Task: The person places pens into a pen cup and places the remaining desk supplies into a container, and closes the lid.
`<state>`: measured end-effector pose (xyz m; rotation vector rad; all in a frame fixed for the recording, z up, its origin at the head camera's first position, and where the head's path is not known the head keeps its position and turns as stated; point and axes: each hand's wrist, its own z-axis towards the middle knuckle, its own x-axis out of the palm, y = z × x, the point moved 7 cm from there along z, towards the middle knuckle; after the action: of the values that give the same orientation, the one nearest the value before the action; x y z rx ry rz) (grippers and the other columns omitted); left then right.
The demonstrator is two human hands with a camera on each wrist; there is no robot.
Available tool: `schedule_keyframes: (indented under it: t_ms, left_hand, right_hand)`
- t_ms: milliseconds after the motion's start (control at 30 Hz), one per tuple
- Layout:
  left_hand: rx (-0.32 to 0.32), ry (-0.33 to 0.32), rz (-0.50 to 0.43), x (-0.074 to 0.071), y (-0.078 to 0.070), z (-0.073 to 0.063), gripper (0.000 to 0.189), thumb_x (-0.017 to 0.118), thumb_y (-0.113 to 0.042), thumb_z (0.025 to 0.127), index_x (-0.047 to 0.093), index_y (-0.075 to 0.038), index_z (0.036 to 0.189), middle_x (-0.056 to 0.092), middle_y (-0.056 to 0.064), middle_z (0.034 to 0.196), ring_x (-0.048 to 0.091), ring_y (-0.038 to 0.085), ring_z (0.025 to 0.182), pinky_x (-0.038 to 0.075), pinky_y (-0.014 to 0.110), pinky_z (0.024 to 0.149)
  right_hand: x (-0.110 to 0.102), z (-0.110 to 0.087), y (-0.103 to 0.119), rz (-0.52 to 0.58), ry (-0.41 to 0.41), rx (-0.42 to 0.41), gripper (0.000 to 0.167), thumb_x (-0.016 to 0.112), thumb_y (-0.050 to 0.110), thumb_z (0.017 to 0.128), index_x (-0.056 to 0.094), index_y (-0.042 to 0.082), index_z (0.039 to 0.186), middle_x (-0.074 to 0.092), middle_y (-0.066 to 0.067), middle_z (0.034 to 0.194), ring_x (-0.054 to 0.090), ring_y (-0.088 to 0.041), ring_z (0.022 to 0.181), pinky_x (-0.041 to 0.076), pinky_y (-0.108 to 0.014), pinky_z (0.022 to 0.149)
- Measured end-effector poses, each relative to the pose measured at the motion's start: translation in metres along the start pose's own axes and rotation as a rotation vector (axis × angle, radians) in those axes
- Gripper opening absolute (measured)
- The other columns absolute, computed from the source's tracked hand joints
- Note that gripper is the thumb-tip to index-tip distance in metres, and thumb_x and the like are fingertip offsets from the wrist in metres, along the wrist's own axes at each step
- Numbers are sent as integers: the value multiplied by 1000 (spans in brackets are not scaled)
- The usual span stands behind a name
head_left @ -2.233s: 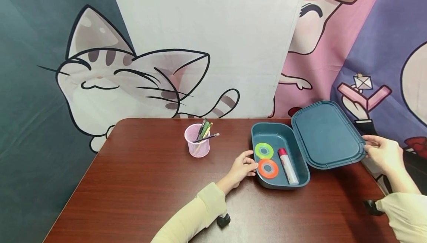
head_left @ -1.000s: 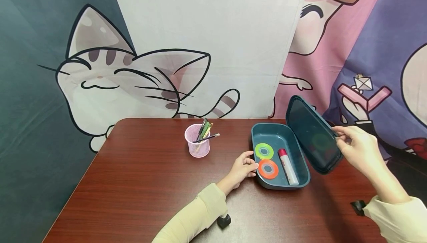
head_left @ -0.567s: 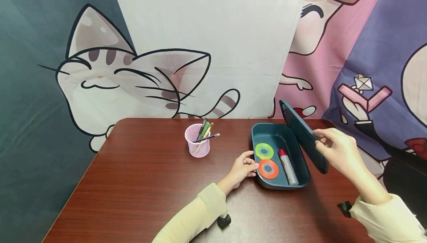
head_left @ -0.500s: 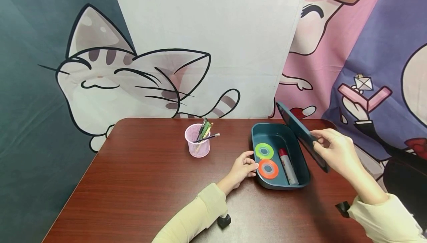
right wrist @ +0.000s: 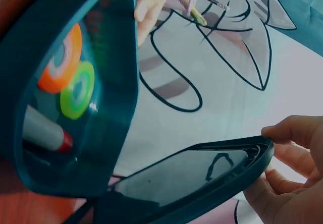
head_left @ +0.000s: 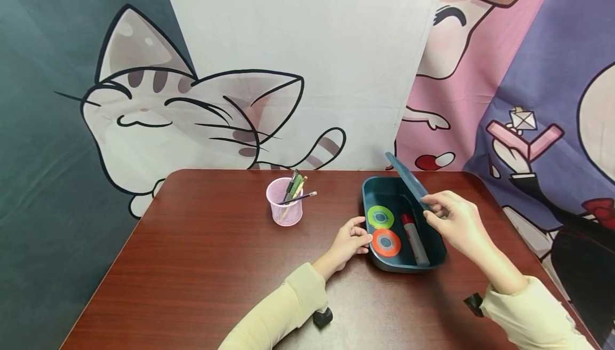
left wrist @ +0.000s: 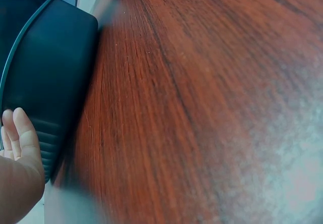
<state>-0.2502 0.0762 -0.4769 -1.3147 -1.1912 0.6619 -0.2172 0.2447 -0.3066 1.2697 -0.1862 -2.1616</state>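
A dark teal box (head_left: 403,270) stands on the table, its hinged lid (head_left: 407,176) tilted steeply upright along the right side. My right hand (head_left: 454,222) pinches the lid's free edge between thumb and fingers; the right wrist view shows the lid (right wrist: 192,183) in that grip. My left hand (head_left: 348,242) rests against the box's left wall, and in the left wrist view its fingers (left wrist: 26,133) touch the outer side. Inside lie a green tape roll (head_left: 380,216), an orange tape roll (head_left: 386,243) and a white glue stick (head_left: 416,243) with a red cap, shaded by the lid.
A pink mesh pen cup (head_left: 284,214) with several pens and pencils stands left of the box on the brown wooden table (head_left: 202,264). One pencil (head_left: 302,197) leans out over its rim. A cartoon-printed curtain (head_left: 307,30) hangs behind the table's back edge.
My right hand has swung the lid from lying open at the right up and leftward over the box. The left hand and the things inside have stayed in place.
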Motion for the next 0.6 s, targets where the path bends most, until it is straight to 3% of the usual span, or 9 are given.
schedule_keyframes:
  t_ms: [200, 367, 600]
  left_hand:
    - [2, -2, 0, 0, 0, 0, 50, 56, 2, 81, 39, 1, 128, 50, 1, 79, 53, 6, 61, 49, 18, 55]
    - [-1, -1, 1, 0, 1, 2, 50, 57, 2, 81, 39, 1, 128, 51, 0, 78, 53, 6, 61, 49, 17, 54]
    - [4, -3, -1, 0, 0, 1, 50, 56, 2, 82, 38, 2, 128, 51, 0, 77, 52, 5, 61, 48, 16, 53]
  right_hand:
    - [15, -3, 2, 41, 9, 22, 23, 68, -4, 68, 65, 6, 88, 56, -2, 78, 45, 3, 60, 39, -7, 51]
    - [30, -5, 8, 57, 11, -16, 25, 68, -6, 65, 65, 7, 87, 58, -2, 77, 46, -2, 60, 37, -9, 50]
    - [50, -10, 13, 1, 72, -20, 23, 69, -1, 67, 65, 7, 88, 61, -4, 85, 50, -8, 64, 45, -20, 53]
